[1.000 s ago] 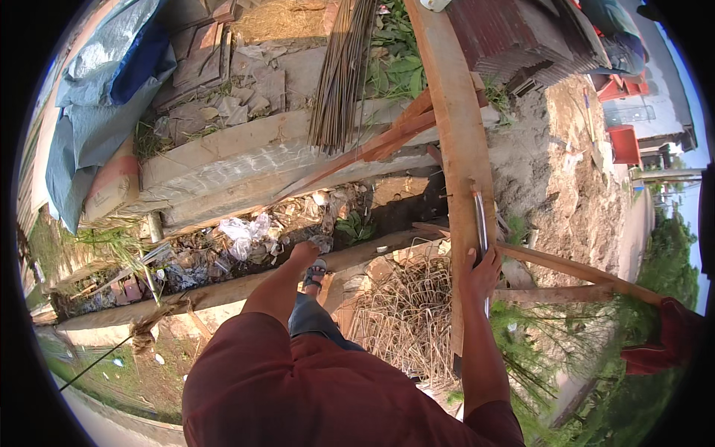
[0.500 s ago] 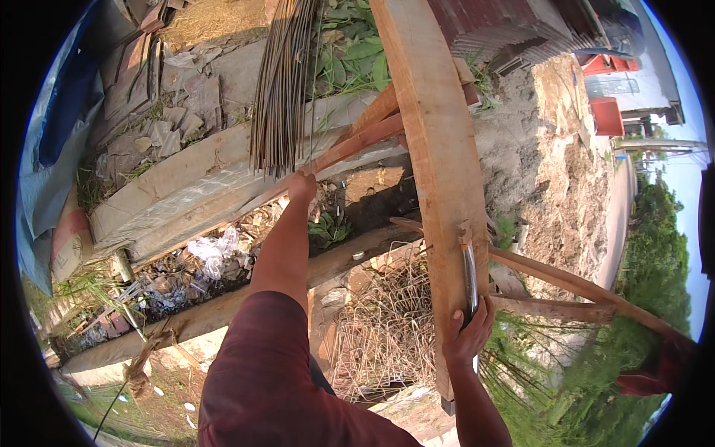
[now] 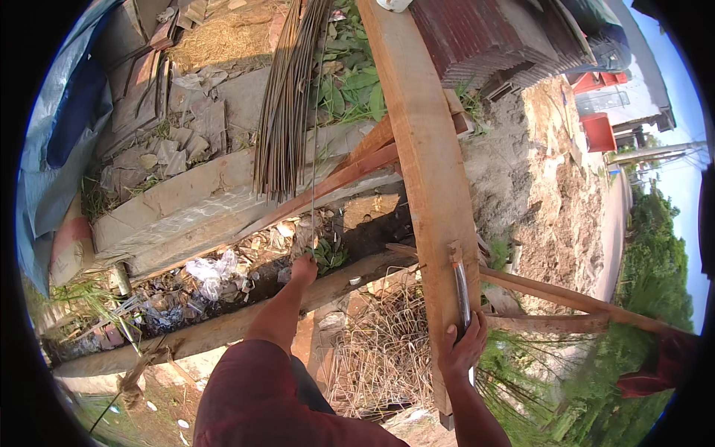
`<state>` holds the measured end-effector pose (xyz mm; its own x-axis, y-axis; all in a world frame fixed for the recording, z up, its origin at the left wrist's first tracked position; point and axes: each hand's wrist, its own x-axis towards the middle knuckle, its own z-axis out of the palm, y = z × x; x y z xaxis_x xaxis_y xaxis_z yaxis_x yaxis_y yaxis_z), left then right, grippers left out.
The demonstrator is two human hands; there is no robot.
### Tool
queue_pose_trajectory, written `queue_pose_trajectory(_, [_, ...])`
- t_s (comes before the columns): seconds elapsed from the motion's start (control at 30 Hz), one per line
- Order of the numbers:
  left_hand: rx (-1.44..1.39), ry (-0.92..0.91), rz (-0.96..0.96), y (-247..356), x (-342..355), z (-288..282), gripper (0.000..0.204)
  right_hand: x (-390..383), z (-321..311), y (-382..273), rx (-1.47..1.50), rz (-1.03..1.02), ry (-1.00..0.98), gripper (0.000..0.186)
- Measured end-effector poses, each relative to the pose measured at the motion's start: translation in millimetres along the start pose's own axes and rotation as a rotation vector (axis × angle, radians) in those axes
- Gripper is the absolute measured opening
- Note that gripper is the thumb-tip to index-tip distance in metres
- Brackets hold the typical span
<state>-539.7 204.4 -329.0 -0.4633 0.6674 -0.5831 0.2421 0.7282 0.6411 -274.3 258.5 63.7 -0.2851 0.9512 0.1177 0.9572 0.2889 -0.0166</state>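
Observation:
My left hand [image 3: 304,268] is closed on the lower end of a thin rod [image 3: 314,216], which runs up beside a bundle of long rusty rods [image 3: 283,119]. My right hand [image 3: 465,343] is wrapped round a shiny metal bar [image 3: 462,290] lying lengthwise on a thick wooden beam [image 3: 421,179]; the bar's far end meets a small fitting on the wood. Behind my left hand runs a debris-filled trench [image 3: 171,302]. A heap of bent wire pieces [image 3: 380,350] lies between my arms, left of the beam.
Blue tarpaulins [image 3: 63,127] hang at far left. Stacked corrugated sheets [image 3: 491,45] and a red container [image 3: 598,132] are at upper right. Slanting timbers [image 3: 555,294] brace the beam on the right. A concrete ledge [image 3: 164,216] borders the trench; greenery and a road lie rightward.
My left hand reached up to the rod bundle, closed on a rod and has moved back down over the trench with it. My right hand stays on the metal bar.

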Motion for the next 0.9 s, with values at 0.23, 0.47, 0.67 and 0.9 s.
queue_pose_trajectory(0.23, [-0.403, -0.277, -0.112, -60, -228, 45, 0.022, -10, 5, 13, 0.016, -0.033, 0.045, 0.053])
queue_pose_trajectory(0.47, [-1.25, -0.242, -0.238, 54, -264, -63, 0.021, -8, -16, 6, 0.045, 0.009, -0.022, 0.053])
queue_pose_trajectory(0.67, [-1.563, -0.377, -0.045, 165, -329, -200, 0.023, -15, -25, -2, 0.095, 0.048, 0.027, 0.048])
queue_pose_trajectory(0.9, [-1.257, -0.204, -0.041, 219, -335, -242, 0.023, -18, -3, 24, 0.127, 0.006, 0.234, 0.034])
